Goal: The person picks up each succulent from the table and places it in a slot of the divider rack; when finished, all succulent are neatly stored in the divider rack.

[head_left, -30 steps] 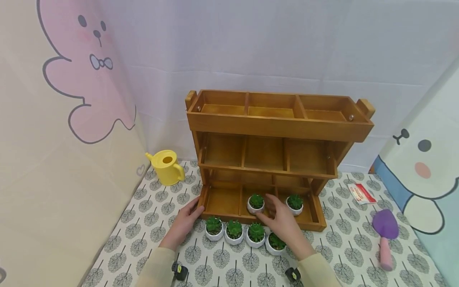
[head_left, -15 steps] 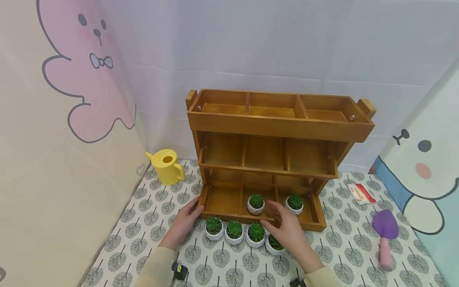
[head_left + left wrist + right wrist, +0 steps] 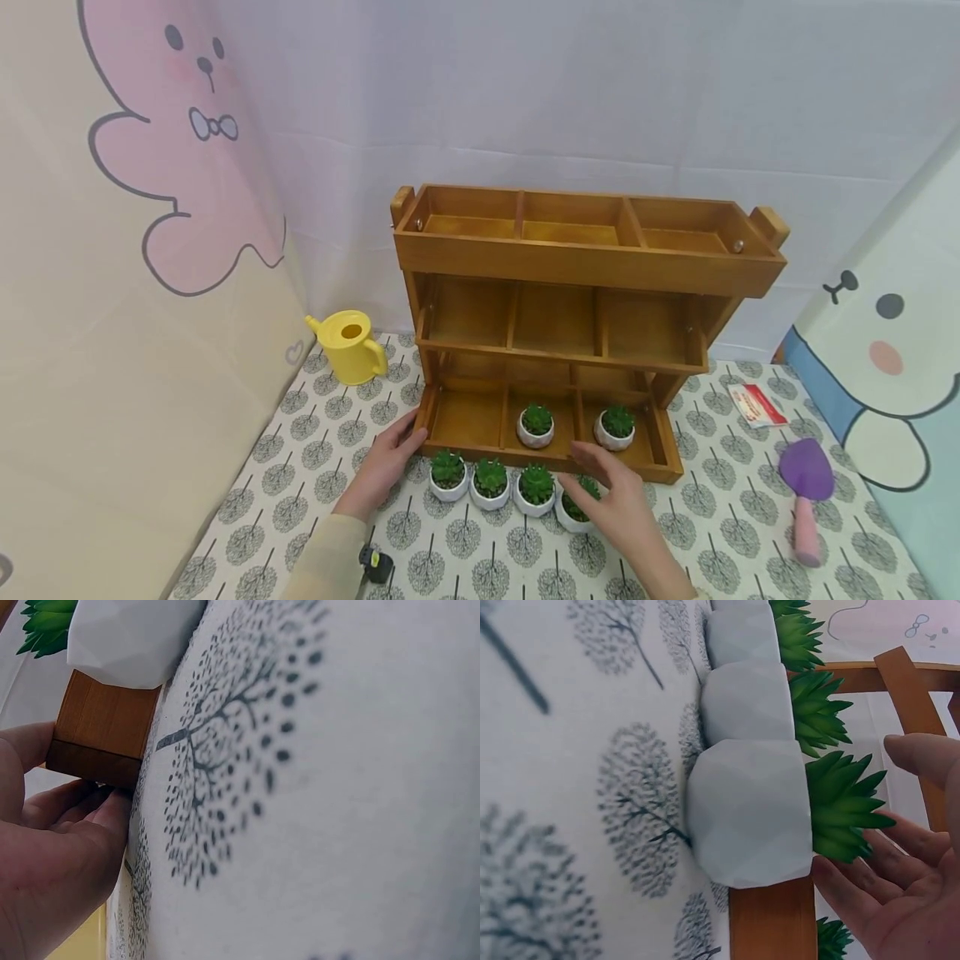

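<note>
A brown wooden tiered shelf (image 3: 585,260) stands at the back. My left hand (image 3: 390,458) grips its lower left front corner; the left wrist view shows fingers on both sides of the wood (image 3: 105,724). A row of small white pots with green succulents lines the front. My right hand (image 3: 622,508) hovers at the rightmost potted succulent (image 3: 574,518), thumb and fingers spread, holding nothing. In the right wrist view, the fingers are behind that white pot (image 3: 754,814) and its leaves. One potted succulent (image 3: 536,432) sits in the bottom tier's middle compartment, another (image 3: 616,430) in the right one.
A yellow watering can (image 3: 348,348) stands left of the shelf. To the right lie a red-and-white packet (image 3: 756,406) and a purple shovel with a pink handle (image 3: 807,479). Fabric walls surround the table's back and sides.
My right hand has let go of the potted succulent in the middle compartment and moved back and right to the front row's rightmost pot. The left hand keeps its place.
</note>
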`<state>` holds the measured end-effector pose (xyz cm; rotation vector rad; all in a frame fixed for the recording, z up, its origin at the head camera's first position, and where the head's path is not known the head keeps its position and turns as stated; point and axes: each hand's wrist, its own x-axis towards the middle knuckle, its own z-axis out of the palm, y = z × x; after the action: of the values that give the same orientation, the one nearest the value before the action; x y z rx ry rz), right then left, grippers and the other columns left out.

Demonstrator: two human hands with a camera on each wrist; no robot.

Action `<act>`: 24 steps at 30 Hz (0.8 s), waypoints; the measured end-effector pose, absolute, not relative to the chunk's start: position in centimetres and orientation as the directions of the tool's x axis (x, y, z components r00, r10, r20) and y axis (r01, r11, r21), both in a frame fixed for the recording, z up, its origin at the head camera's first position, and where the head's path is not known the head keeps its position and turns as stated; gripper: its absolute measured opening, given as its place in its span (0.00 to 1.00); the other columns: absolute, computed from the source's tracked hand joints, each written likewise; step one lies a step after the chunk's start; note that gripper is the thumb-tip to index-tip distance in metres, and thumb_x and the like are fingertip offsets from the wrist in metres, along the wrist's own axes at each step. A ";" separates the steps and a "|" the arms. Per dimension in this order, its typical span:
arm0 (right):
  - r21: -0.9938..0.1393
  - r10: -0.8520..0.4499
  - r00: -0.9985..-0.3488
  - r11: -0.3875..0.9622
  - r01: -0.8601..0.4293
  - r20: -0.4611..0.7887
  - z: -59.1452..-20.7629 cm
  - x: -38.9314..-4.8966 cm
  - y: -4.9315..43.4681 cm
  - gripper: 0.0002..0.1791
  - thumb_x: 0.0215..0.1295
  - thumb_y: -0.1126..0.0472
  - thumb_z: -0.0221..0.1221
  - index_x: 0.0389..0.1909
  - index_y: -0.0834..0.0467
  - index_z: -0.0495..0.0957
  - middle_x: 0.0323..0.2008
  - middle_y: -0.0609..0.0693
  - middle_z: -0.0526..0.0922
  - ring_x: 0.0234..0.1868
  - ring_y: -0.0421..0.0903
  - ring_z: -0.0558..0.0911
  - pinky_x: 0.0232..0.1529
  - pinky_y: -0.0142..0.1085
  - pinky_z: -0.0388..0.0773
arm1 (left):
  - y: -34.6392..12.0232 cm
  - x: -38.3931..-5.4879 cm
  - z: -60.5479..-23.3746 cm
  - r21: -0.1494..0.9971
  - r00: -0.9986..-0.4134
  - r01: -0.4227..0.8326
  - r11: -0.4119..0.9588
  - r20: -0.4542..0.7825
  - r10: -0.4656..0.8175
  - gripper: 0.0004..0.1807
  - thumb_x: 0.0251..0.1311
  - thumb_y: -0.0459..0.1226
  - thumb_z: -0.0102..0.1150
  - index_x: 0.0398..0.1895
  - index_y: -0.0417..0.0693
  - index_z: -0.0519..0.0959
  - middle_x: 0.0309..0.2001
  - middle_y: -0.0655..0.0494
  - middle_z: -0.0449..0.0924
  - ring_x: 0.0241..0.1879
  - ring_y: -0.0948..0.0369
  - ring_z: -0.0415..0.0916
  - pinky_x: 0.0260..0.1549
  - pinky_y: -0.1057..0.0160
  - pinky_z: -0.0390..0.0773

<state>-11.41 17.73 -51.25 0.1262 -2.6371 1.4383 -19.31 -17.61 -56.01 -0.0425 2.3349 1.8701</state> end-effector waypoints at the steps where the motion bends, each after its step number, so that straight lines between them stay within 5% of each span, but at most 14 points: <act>1: -0.831 -0.003 -0.989 0.542 -0.126 0.148 -51.3 -11.2 17.8 0.29 0.63 0.57 0.75 0.63 0.58 0.80 0.57 0.52 0.86 0.59 0.51 0.84 0.61 0.46 0.82 | -17.6 -19.3 -56.0 0.968 -0.988 -0.116 0.224 -0.135 0.071 0.33 0.79 0.40 0.56 0.81 0.41 0.61 0.77 0.37 0.62 0.76 0.41 0.60 0.74 0.45 0.61; 24: -0.800 -0.012 -0.999 0.600 0.027 -0.042 -53.3 -9.4 19.4 0.45 0.52 0.42 0.79 0.69 0.57 0.76 0.63 0.56 0.80 0.60 0.55 0.82 0.58 0.43 0.84 | -17.5 -19.2 -55.8 0.971 -0.990 -0.111 0.214 -0.127 0.063 0.33 0.78 0.40 0.56 0.80 0.39 0.61 0.76 0.34 0.62 0.75 0.40 0.61 0.74 0.43 0.61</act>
<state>-9.41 19.36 -53.26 -0.0131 -2.8484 1.4251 -19.25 -17.50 -55.85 -0.0466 2.3356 1.8870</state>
